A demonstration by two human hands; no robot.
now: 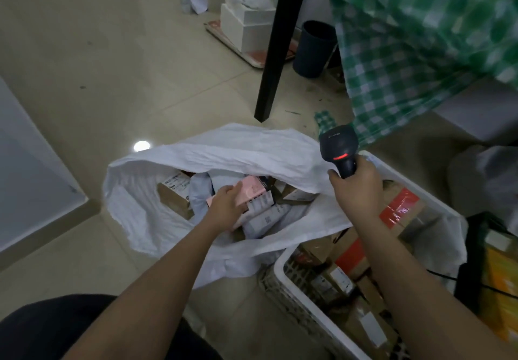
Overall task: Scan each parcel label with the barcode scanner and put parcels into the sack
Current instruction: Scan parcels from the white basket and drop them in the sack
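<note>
While scanner glows red, labels unreadable.

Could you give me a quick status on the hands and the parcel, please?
Left hand holds pink parcel inside open white sack. Right hand grips barcode scanner above sack's edge. Nothing blocking; more parcels wait in white crate.

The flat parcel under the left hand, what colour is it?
Pale pink, clearest in the head view: flat pink parcel inside the open white woven sack.
</note>
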